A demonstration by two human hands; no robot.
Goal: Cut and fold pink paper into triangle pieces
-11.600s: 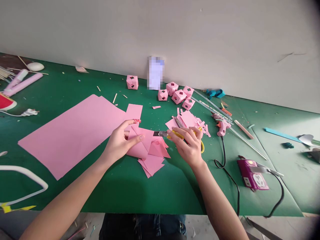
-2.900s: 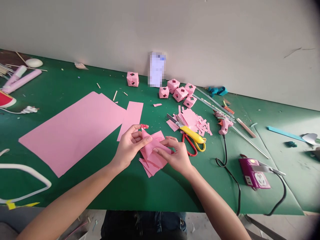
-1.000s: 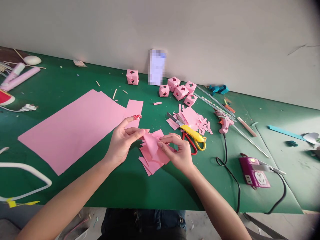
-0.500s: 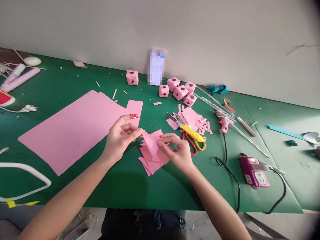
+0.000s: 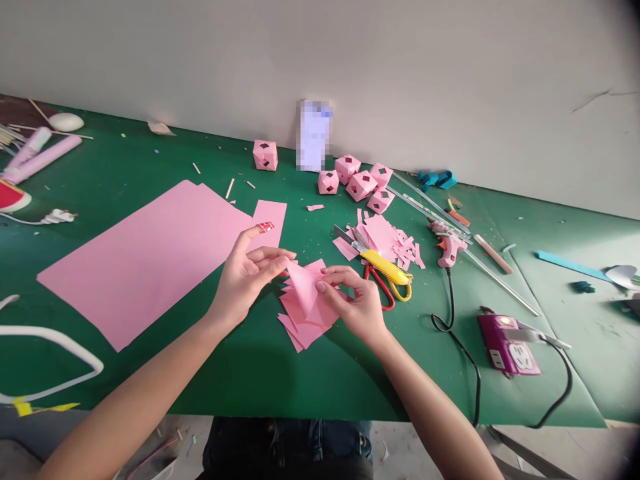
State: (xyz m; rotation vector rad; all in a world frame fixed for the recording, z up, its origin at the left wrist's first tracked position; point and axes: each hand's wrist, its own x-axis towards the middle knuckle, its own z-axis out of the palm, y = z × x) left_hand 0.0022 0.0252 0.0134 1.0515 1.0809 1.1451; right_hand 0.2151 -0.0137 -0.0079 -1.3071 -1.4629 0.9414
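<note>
Pinching a pink paper between them, two bare hands work over a green table. The left hand has thumb and fingertips nearly together at the paper's upper left point, while one red-tipped finger is raised clear. The right hand is loosely curled, its thumb and fingertips closed on the paper's right side. The paper is raised just above a loose pile of pink pieces, with a curved flap facing the viewer. For a neat result, a light pinch seems best, since thin paper would crease under a hard squeeze; the edges should probably be lined up before any pressing. Right of the hands, a yellow knife lies with its blade exposed, so elbows and fingers ought to keep clear.
</note>
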